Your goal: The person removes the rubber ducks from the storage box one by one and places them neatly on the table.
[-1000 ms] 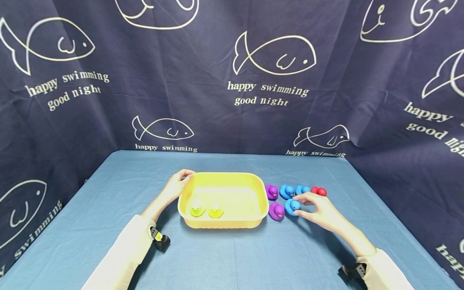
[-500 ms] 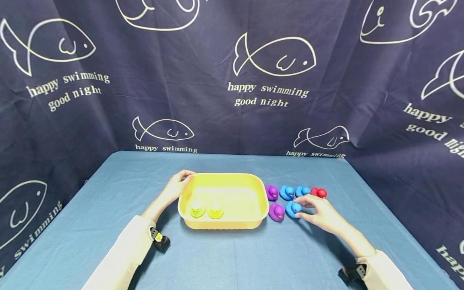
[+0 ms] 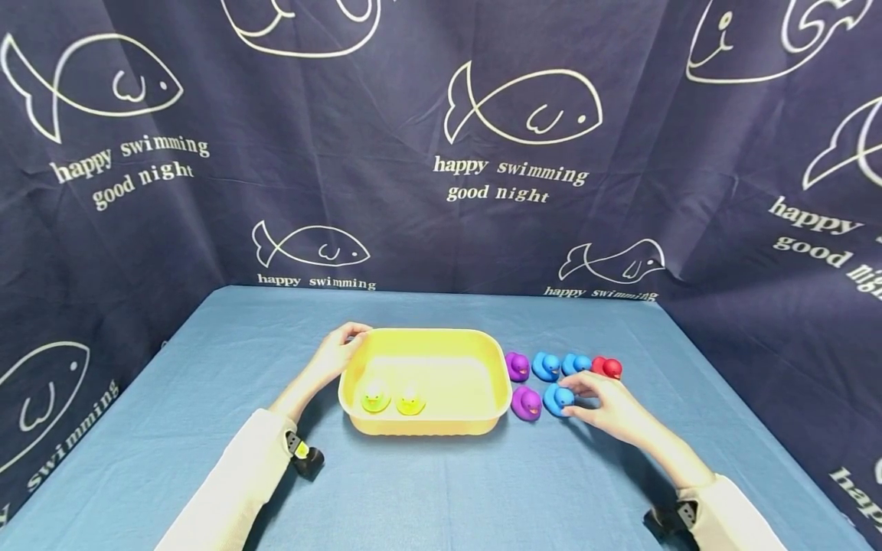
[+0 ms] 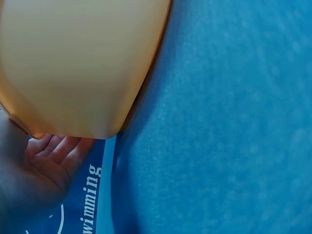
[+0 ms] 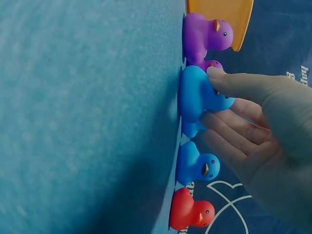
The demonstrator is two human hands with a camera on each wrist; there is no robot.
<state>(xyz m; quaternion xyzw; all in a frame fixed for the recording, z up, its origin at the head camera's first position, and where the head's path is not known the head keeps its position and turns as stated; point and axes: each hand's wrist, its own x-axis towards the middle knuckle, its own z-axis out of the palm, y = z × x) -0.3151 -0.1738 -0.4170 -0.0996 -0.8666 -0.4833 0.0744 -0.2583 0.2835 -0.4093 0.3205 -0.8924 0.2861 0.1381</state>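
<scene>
My right hand [image 3: 606, 402] pinches a blue rubber duck [image 3: 556, 399] between thumb and fingers; in the right wrist view the thumb lies over the front of this duck [image 5: 195, 92], which stands upright at the tabletop. My left hand [image 3: 338, 353] grips the far left corner of a yellow plastic basin [image 3: 427, 426]. In the left wrist view the basin [image 4: 83, 63] fills the upper left, with fingers [image 4: 68, 148] behind its end. Two yellow-green ducks [image 3: 375, 399] sit inside the basin, at its front left.
Two purple ducks [image 3: 527, 403] stand just right of the basin. Behind the pinched duck are two more blue ducks [image 3: 547, 367] and a red duck [image 3: 607, 367] at the row's right end. A dark fish-print cloth [image 3: 413, 191] walls the blue table [image 3: 441, 490].
My right hand and the blue duck have shifted very slightly to the right. The red duck has tilted or turned, so its head and beak show more plainly. My left hand stays put.
</scene>
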